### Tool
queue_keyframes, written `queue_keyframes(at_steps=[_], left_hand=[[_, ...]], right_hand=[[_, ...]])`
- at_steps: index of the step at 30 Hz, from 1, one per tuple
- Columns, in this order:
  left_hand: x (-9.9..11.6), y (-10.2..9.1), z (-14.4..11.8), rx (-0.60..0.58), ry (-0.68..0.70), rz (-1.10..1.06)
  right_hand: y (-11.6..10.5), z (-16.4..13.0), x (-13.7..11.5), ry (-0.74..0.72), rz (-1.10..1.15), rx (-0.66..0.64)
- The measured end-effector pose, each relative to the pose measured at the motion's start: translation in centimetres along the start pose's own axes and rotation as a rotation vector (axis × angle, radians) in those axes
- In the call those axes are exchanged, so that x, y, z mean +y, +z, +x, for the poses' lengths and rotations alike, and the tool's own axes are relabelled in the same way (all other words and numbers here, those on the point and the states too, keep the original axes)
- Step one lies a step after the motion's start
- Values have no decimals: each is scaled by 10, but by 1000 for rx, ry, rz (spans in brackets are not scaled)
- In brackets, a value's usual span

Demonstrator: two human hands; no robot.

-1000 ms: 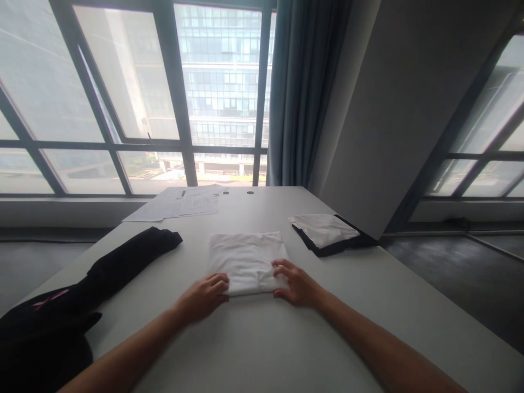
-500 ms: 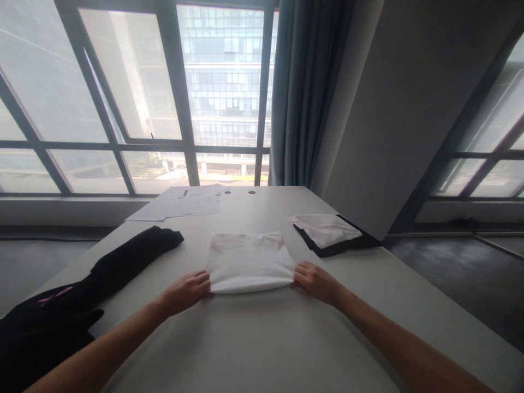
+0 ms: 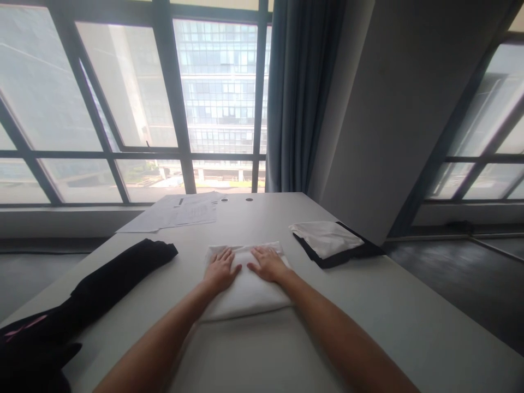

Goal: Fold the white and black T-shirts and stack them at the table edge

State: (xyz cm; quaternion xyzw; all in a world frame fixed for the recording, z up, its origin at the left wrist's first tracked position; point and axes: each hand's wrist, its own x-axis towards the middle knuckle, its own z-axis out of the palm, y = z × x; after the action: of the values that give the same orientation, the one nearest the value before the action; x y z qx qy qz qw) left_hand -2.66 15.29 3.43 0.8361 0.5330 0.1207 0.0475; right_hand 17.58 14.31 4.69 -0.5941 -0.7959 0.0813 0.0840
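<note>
A folded white cloth garment [image 3: 249, 297] lies flat on the table in front of me; its exact kind does not show. My left hand [image 3: 221, 269] rests palm down on its far left part, fingers spread. On the far right part lies my right hand [image 3: 267, 263], also flat with fingers apart. A strip of white fabric shows between the two thumbs. Neither hand grips the cloth.
Black clothing [image 3: 123, 273] with a pink mark stretches along the left side of the white table [image 3: 335, 316]. Papers [image 3: 172, 213] lie at the far left. At right, a folded white cloth [image 3: 325, 238] sits on black fabric [image 3: 356, 252]. Windows and a curtain [image 3: 292, 109] stand behind.
Both hands have let go of the garment's near corners and moved inward and away from me onto its top. The view has tilted up slightly.
</note>
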Motion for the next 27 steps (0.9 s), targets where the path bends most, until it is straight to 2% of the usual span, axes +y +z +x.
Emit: queue_keyframes(at_steps=[4, 7, 9, 13, 15, 18, 20, 23, 27], left_hand=[[-26, 17, 4, -18, -206, 49], [-37, 16, 1, -21, -355, 51], [-37, 14, 0, -23, -413, 47], [-32, 10, -3, -16, -481, 32], [-30, 9, -7, -5, -506, 17], [-26, 10, -13, 15, -532, -9], [-20, 12, -19, 35, -560, -26], [-7, 17, -31, 68, -567, -38], [8, 23, -56, 66, -485, -79]], right_hand=[[19, 19, 34, 100, 54, -14], [19, 24, 57, 223, 41, 2], [18, 25, 63, 276, 28, 14], [18, 14, 54, 400, -18, 137], [17, 0, 46, 448, -35, 214], [12, -28, 35, 462, -50, 252], [6, -44, 31, 502, -16, 216], [-7, -60, 30, 564, 92, 91], [-17, -82, 40, 523, 185, 42]])
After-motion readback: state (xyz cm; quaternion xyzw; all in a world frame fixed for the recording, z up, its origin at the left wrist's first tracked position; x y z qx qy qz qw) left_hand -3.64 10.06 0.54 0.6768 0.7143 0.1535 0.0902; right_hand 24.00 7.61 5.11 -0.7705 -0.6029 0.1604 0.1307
